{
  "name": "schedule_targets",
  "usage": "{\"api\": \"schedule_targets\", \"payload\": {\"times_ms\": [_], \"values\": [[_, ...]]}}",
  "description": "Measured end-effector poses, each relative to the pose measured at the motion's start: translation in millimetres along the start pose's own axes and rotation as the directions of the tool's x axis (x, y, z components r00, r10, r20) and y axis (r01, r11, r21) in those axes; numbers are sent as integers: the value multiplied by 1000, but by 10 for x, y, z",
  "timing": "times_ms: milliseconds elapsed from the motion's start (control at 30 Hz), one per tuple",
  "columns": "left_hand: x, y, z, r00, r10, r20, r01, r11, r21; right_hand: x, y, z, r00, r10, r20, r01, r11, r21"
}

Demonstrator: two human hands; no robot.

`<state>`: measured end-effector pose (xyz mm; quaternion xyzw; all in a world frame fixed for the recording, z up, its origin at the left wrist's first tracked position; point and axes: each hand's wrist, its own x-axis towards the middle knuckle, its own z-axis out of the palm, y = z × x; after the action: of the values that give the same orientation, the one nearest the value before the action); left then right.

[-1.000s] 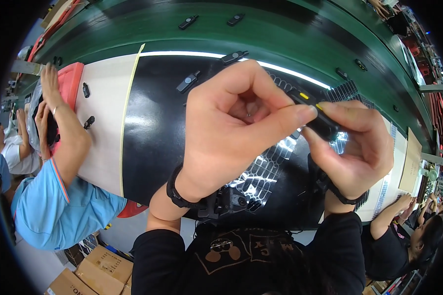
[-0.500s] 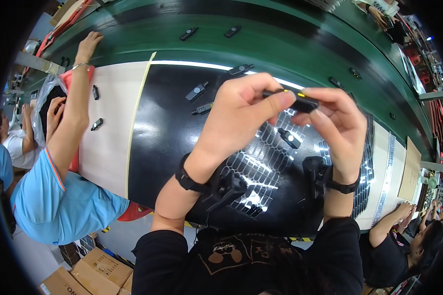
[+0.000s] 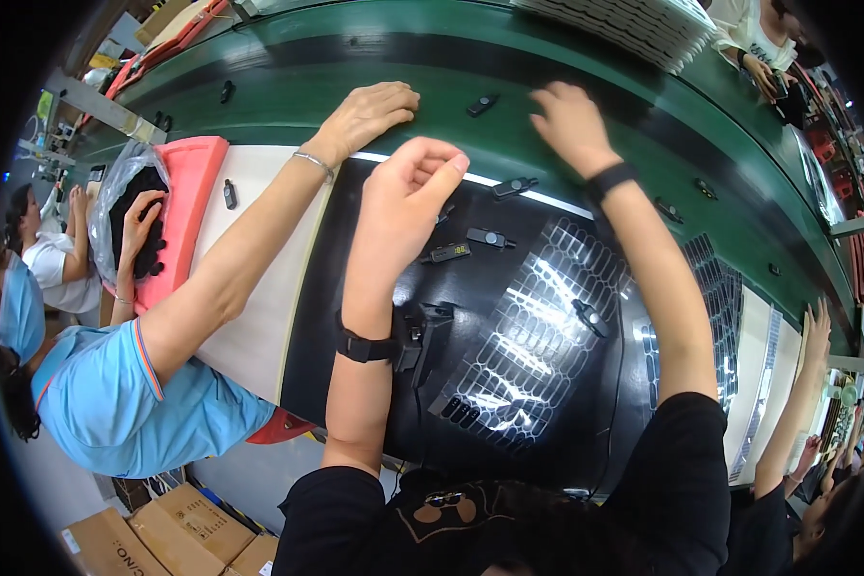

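Note:
My left hand (image 3: 408, 197) is raised over the black mat (image 3: 355, 278), thumb pressed to the curled fingers. Whatever lies in that pinch, if anything, is too small or hidden to make out. Slightly blurred, my right hand (image 3: 571, 125) stretches over the green conveyor belt (image 3: 432, 62) with fingers apart and nothing visible in it. To its left on the belt lies a small black device (image 3: 482, 105). On the mat are another black device (image 3: 515, 187), one with a grey face (image 3: 491, 238) and one with a lit display (image 3: 448, 252).
A clear sheet with oval cut-outs (image 3: 533, 336) lies on the mat, bearing a black device (image 3: 590, 317). A black stand (image 3: 432, 336) is beside my left wrist. From the left, a co-worker's hand (image 3: 370, 110) reaches across the belt. White trays (image 3: 624, 29) are stacked beyond it.
Both hands held a black device together; they have parted and it is no longer seen in them. My right hand has moved out over the belt. The co-worker's hand has come closer from the left.

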<state>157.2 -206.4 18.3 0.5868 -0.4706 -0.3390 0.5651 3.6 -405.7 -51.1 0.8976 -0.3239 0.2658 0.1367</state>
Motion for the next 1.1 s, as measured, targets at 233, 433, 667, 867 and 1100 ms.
{"api": "schedule_targets", "payload": {"times_ms": [233, 433, 667, 867, 1100], "values": [[-8, 198, -96, 995, 98, -13, -99, 967, -235, 576, -527, 588, 937, -135, 323, 141, 990, 2], [-19, 181, -422, 995, 87, 48, -96, 959, 265, 516, -380, 117, 975, -23, 221, -20, 981, 191], [135, -662, -545, 981, 109, 162, -193, 654, 731, -232, -357, -1130, 917, 335, 216, -383, 591, 710], [245, -644, -488, 957, 119, 266, -288, 517, 806, -1119, -524, -1653, 843, 389, 373, -517, 388, 763], [-640, -24, -150, 599, 169, 783, -670, 642, 374, -1677, -667, -1790, 595, 181, 783, -731, -282, 621]]}}
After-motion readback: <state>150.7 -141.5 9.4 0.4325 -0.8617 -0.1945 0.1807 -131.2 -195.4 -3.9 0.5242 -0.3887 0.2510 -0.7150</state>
